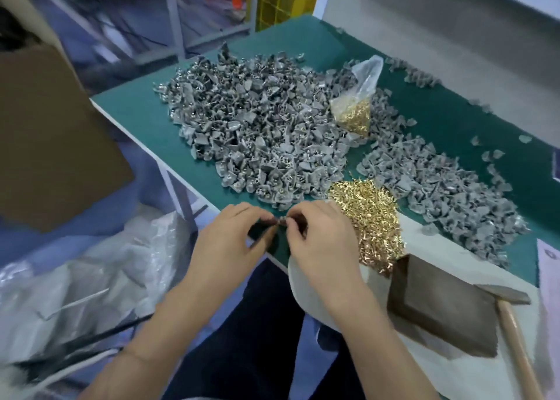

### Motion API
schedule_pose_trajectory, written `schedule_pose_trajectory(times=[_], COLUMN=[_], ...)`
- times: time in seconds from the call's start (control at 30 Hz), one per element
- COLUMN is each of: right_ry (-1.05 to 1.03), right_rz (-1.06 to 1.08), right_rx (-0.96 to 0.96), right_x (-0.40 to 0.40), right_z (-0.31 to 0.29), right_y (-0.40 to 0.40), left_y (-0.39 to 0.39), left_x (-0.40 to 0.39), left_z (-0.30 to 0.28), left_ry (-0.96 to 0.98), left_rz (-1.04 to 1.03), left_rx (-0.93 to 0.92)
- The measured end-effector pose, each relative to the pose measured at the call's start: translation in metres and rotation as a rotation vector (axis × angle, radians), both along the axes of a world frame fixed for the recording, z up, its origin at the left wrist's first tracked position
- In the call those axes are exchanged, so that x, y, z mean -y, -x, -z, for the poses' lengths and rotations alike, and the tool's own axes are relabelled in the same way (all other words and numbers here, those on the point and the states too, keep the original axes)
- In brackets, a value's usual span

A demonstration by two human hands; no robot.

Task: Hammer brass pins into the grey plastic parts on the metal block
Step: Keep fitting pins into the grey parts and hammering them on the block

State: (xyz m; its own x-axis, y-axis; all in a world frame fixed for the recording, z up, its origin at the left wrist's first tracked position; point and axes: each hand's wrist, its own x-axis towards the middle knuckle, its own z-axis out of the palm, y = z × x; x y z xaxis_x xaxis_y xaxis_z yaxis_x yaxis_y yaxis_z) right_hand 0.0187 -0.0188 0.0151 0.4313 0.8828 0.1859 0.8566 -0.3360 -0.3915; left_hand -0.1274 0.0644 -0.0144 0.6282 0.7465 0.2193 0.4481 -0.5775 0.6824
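Both bare forearms are reaching in from six o'clock, converging toward twelve. The left hand (230,233) and right hand (318,236) are meeting fingertip to fingertip, each curling its fingers and pinching something small between them.

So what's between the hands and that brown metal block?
In the head view, a loose heap of brass pins lies on the table between the hands and the metal block, its near edge reaching the block.
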Motion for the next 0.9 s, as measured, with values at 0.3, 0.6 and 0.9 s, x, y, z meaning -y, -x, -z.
schedule_pose_trajectory(times=[0.3, 0.6, 0.9], right_ry=[-0.011, -0.152, -0.116], right_rz=[0.067, 0.323, 0.676], right_rx=[-0.081, -0.118, -0.129], right_x=[-0.003, 0.073, 0.147], right_z=[-0.011, -0.041, -0.027], right_y=[-0.017, -0.1, -0.188], left_y=[-0.012, -0.082, -0.189], left_x=[0.009, 0.043, 0.072], left_z=[-0.014, -0.028, -0.044], left_ry=[0.036, 0.108, 0.163], left_rz=[0.063, 0.346, 0.591], left_rx=[0.063, 0.191, 0.162])
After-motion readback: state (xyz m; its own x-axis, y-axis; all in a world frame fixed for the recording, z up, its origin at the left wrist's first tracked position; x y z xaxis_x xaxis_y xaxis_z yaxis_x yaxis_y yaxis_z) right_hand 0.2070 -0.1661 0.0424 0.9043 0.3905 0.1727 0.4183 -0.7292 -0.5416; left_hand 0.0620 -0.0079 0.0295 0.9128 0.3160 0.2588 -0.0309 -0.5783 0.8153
